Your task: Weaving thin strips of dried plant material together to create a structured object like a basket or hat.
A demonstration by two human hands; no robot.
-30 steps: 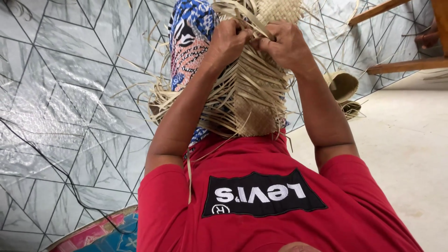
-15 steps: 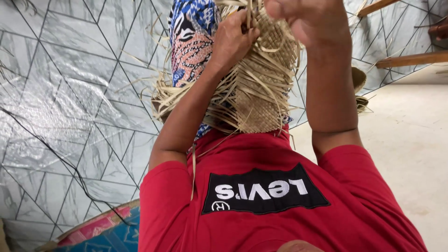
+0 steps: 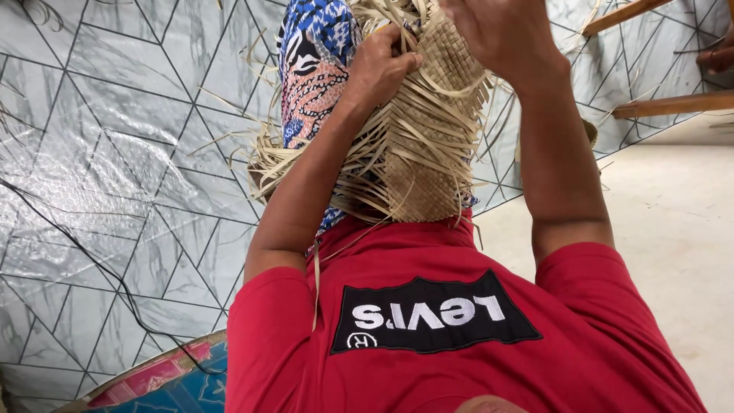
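Half-woven tan straw mat (image 3: 417, 145), loose strips splayed, on lap

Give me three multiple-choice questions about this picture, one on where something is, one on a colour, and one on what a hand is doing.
1. Where does the half-woven pale straw mat lie?
A. On the person's lap
B. Hung on a wall
C. On a wooden shelf

2. What colour is the person's short-sleeved shirt?
A. Green
B. Red
C. White

3. What is the left hand doing?
A. Resting flat on the patterned silver floor sheet
B. Holding a knife
C. Gripping straw strips at the mat's top

Answers: 1 A, the mat lies over the lap, against the blue patterned cloth. 2 B, the shirt is plainly red. 3 C, its fingers close on strips, while the right hand is lifted above the mat.
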